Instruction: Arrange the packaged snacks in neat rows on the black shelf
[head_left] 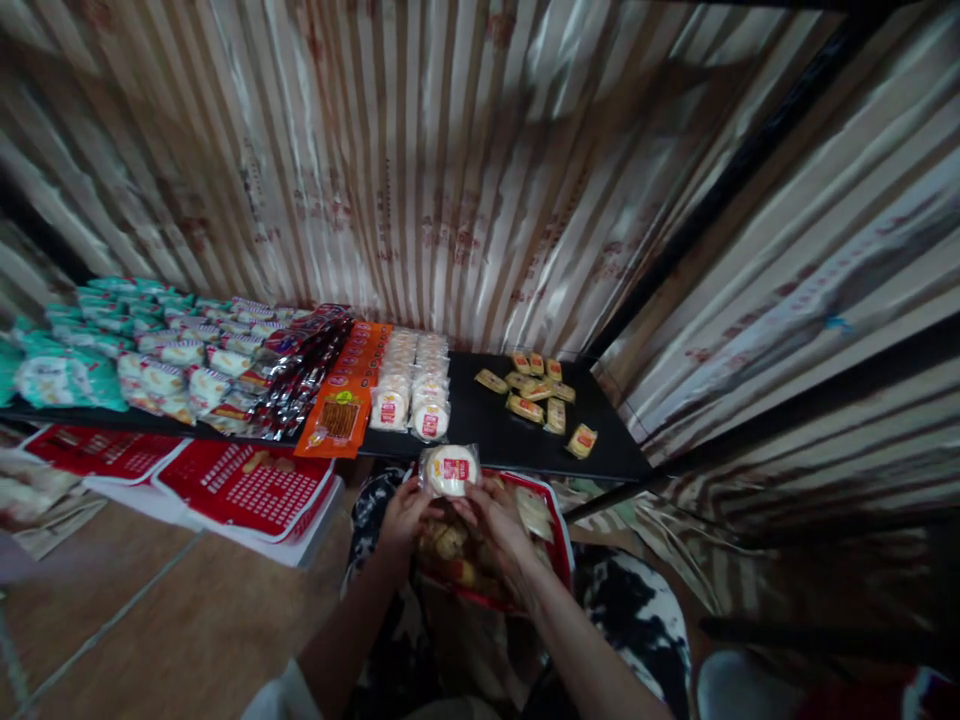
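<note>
Between my two hands is a round white packaged cracker [452, 468] in a clear wrapper with a red and yellow label. My left hand [409, 510] grips its lower left edge, and my right hand [491, 510] has the lower right edge. Both sets of fingers are closed on the wrapper. Below them, a red basket [562, 540] with a pale rim sits between my knees, holding wrapped snacks partly hidden by my hands. Just beyond, two rows of similar white packets [411, 380] stand on the black shelf [480, 440].
Left of the white packets lie an orange snack bag [335, 418], dark red packs [307, 365], white packs [184, 352] and teal packs [64, 370]. Small yellow packets [536, 388] are scattered to the right. Red baskets [247, 490] rest on the floor; a striped curtain [390, 150] hangs behind.
</note>
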